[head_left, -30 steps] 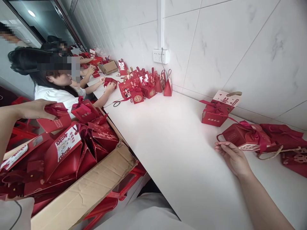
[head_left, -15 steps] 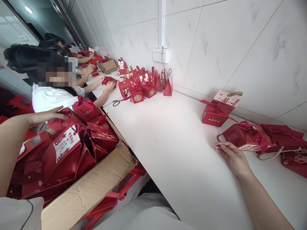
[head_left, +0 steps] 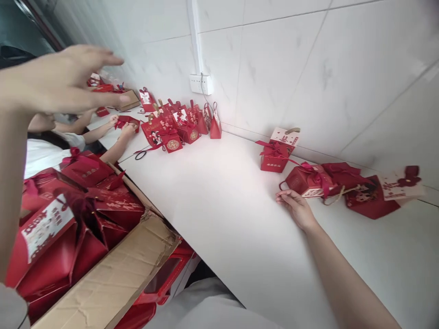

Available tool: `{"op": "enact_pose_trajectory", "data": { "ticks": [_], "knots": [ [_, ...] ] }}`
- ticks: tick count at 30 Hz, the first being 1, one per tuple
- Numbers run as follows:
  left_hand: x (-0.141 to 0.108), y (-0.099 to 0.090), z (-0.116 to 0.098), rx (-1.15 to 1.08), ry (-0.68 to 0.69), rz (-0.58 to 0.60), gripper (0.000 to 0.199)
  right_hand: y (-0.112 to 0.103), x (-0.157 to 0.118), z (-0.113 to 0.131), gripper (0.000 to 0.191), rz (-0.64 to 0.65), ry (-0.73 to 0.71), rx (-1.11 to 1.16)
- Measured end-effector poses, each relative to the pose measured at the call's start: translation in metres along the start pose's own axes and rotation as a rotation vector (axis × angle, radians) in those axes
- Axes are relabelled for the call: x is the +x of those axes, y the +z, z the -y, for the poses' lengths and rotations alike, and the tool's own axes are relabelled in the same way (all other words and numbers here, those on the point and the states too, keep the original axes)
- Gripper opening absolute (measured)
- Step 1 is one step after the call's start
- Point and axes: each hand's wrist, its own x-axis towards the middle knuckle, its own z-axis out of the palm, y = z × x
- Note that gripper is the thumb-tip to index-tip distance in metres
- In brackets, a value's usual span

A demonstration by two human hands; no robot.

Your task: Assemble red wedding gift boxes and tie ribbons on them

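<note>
My left hand (head_left: 73, 80) is raised at the upper left, its fingers apart and holding nothing, above an open cardboard box (head_left: 113, 274) full of red gift boxes (head_left: 51, 246). On the white table (head_left: 206, 205), my right hand (head_left: 297, 208) rests with thumb and fingers pressed together, close to the cord handle of a red ribboned gift box (head_left: 302, 180). Whether the fingertips pinch anything is too small to tell. Behind stands a red box with a white heart-dotted tag (head_left: 274, 156). Farther right lie a dark red box and one with a flower (head_left: 372, 198).
Several red gift boxes (head_left: 171, 140) stand against the wall, a black ring (head_left: 140, 155) beside them. At the left, another person's hands (head_left: 126, 130) hold a red box. A smaller cardboard box (head_left: 128, 100) is farther back. A socket strip (head_left: 201, 84) hangs on the wall.
My left hand has lifted up from the gift boxes in the cardboard box. The view has turned to the right, showing more of the flowered box. My right hand stays by the same gift box.
</note>
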Motion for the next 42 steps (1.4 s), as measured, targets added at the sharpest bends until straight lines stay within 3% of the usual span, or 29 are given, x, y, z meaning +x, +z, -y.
{"op": "enact_pose_trajectory", "data": {
  "ticks": [1,2,6,9,11,13,16,18,20,23,27,30,39,42],
  "knots": [
    [0.01,-0.007,-0.022,-0.006,0.268,-0.035,0.076,0.002,0.001,0.002,0.023,0.011,-0.016,-0.016],
    [0.02,-0.013,-0.043,-0.022,0.404,-0.077,0.076,0.003,0.001,0.003,0.023,0.011,-0.025,-0.029],
    [0.044,-0.023,-0.131,-0.116,0.672,-0.063,0.079,0.007,0.002,0.005,0.025,-0.008,-0.063,-0.092],
    [0.054,-0.005,-0.197,-0.26,0.737,0.095,0.069,0.01,-0.002,0.007,0.022,-0.116,-0.126,-0.151],
    [0.056,0.028,-0.242,-0.579,0.761,0.12,0.056,0.012,-0.005,0.012,0.022,-0.257,-0.218,-0.233],
    [0.048,0.078,-0.287,-0.962,0.681,0.033,0.043,0.012,-0.007,0.017,0.032,-0.461,-0.373,-0.426],
    [0.013,0.167,-0.348,-1.324,0.547,-0.166,0.031,0.008,-0.003,0.024,0.049,-0.677,-0.573,-0.663],
    [-0.019,0.218,-0.375,-1.441,0.449,-0.144,0.028,0.003,0.003,0.025,0.056,-0.789,-0.678,-0.755],
    [-0.047,0.252,-0.389,-1.485,0.432,-0.011,0.024,-0.002,0.008,0.025,0.058,-0.859,-0.72,-0.785],
    [-0.068,0.275,-0.39,-1.539,0.364,0.165,0.027,-0.006,0.011,0.024,0.052,-0.885,-0.69,-0.685],
    [-0.059,0.284,-0.383,-1.604,0.195,0.277,0.029,-0.004,0.01,0.026,0.045,-0.933,-0.663,-0.467],
    [-0.049,0.292,-0.383,-1.655,0.119,0.336,0.035,-0.005,0.011,0.026,0.042,-0.956,-0.668,-0.455],
    [-0.046,0.293,-0.384,-1.72,0.094,0.399,0.04,-0.015,0.021,0.018,0.04,-0.841,-0.576,-0.286],
    [-0.043,0.293,-0.384,-1.746,0.097,0.413,0.041,-0.018,0.021,0.018,0.039,-0.856,-0.511,-0.187]
  ]
}}
